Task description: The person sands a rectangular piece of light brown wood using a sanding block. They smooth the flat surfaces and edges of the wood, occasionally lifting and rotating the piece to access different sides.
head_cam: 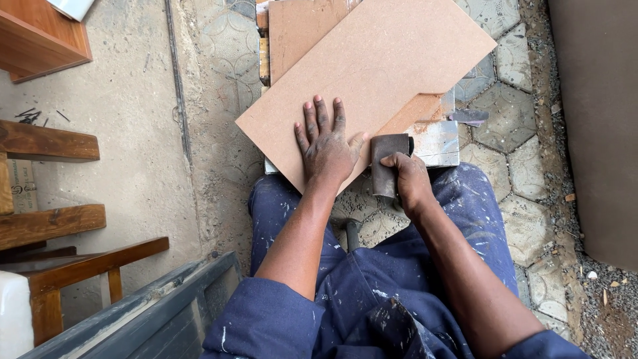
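flat tan fibreboard panel (372, 73); curved notch cut along its right edge

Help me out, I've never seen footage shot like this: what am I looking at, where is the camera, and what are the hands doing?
The camera sits on a person's head and looks down at their own arms and lap. There is no machine, just two bare hands. The left hand lies flat, fingers spread, on a light brown board, which rests on a small metal-topped stand. The right hand has a closed grip on a dark sanding block placed against the board's near edge. Below are blue, paint-flecked overalls; wooden furniture stands at the left.
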